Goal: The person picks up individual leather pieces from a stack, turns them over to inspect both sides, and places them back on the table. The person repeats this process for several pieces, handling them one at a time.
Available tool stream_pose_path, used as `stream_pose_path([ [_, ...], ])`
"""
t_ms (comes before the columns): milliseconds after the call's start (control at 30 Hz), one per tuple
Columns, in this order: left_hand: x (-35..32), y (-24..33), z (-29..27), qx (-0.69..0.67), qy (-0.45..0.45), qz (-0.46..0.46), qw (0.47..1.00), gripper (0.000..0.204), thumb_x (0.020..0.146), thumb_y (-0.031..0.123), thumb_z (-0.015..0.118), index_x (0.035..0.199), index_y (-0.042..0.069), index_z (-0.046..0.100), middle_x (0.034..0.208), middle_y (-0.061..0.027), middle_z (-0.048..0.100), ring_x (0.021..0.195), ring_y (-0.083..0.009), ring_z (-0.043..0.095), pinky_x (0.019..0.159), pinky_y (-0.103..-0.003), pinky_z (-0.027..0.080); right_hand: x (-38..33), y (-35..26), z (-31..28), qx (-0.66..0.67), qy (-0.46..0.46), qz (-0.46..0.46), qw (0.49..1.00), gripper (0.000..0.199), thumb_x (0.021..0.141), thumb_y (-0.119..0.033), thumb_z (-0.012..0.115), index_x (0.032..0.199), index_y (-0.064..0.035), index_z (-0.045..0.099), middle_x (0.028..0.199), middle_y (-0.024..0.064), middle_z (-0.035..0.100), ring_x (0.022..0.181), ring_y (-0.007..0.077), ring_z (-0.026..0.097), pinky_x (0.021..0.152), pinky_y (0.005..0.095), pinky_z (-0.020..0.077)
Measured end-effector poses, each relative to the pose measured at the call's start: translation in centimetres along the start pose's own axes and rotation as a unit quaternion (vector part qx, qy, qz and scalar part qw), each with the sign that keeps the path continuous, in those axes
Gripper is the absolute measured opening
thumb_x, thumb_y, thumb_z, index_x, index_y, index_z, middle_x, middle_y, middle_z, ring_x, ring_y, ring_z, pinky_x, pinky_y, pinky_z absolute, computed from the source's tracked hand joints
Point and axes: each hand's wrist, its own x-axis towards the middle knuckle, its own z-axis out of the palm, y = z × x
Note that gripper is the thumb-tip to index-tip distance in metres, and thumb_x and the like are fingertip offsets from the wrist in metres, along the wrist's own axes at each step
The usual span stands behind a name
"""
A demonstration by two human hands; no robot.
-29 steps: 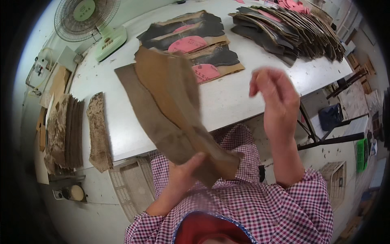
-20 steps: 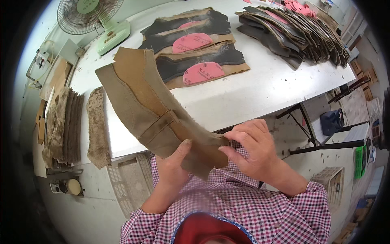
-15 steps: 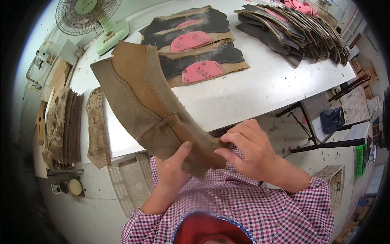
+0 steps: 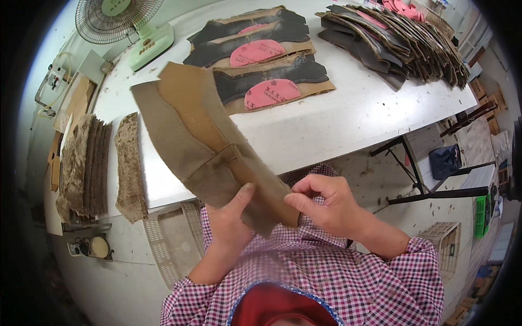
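Just off the near edge of the white counter [image 4: 348,119], left hand [image 4: 231,220] grips the tan leather pieces [image 4: 201,141] from below, right hand [image 4: 326,209] pinches their lower end; separating step, next likely needs peeling one layer.

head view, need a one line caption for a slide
Both hands, left hand and right hand, hold stacked tan leather pieces above a white table.

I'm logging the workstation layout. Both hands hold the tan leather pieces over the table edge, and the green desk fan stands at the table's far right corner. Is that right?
Not quite: the green desk fan stands at the table's far left corner, as the head view shows. The rest holds: the left hand and right hand both hold the tan leather pieces over the table edge.
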Motion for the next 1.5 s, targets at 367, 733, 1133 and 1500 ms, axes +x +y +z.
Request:
stream_pose_path([
  [367,0.3,-0.7,-1.4,-0.005,-0.005,0.055,0.998,0.044,0.085,-0.002,0.063,0.127,0.002,0.048,0.116,-0.0101,0.057,0.106,-0.0228,0.057,0.093,-0.037,0.049,1.1,-0.4,-0.2,-0.121,0.003,-0.207,0.971,0.012,0.076,-0.003,0.071,0.082,-0.0016,0.061,0.068,0.0101,0.057,0.059,0.0255,0.055,0.052,0.0347,0.0432],
  [733,1.9,1.3,-1.4,-0.084,0.005,0.010,0.996,0.038,0.085,-0.001,0.065,0.121,0.001,0.053,0.114,-0.0089,0.060,0.101,-0.0205,0.059,0.087,-0.035,0.050,1.6,0.9,0.8,0.186,-0.085,0.078,0.976,0.027,0.096,-0.014,0.055,0.074,0.0005,0.061,0.066,0.0026,0.058,0.057,0.0071,0.050,0.050,0.0248,0.0406],
  [1133,9.1,-1.2,-4.4,0.730,-0.218,0.103,0.639,0.039,0.084,0.027,0.062,0.114,0.002,0.060,0.109,-0.0254,0.061,0.104,-0.0399,0.058,0.091,-0.048,0.045,2.3,2.6,0.9,-0.116,-0.006,-0.147,0.982,0.011,0.086,-0.007,0.065,0.075,-0.0016,0.064,0.067,0.0087,0.061,0.058,0.0228,0.058,0.053,0.0316,0.0453],
  [1500,7.9,-2.3,-5.0,0.660,-0.180,0.051,0.727,0.022,0.088,0.019,0.056,0.102,0.006,0.068,0.097,-0.0208,0.066,0.087,-0.0360,0.065,0.078,-0.045,0.052,11.1,5.8,2.9,-0.322,-0.128,-0.089,0.934,0.034,0.098,-0.022,0.046,0.121,0.0003,0.057,0.131,0.0179,0.054,0.126,0.0330,0.047,0.109,0.0436,0.0321],
])
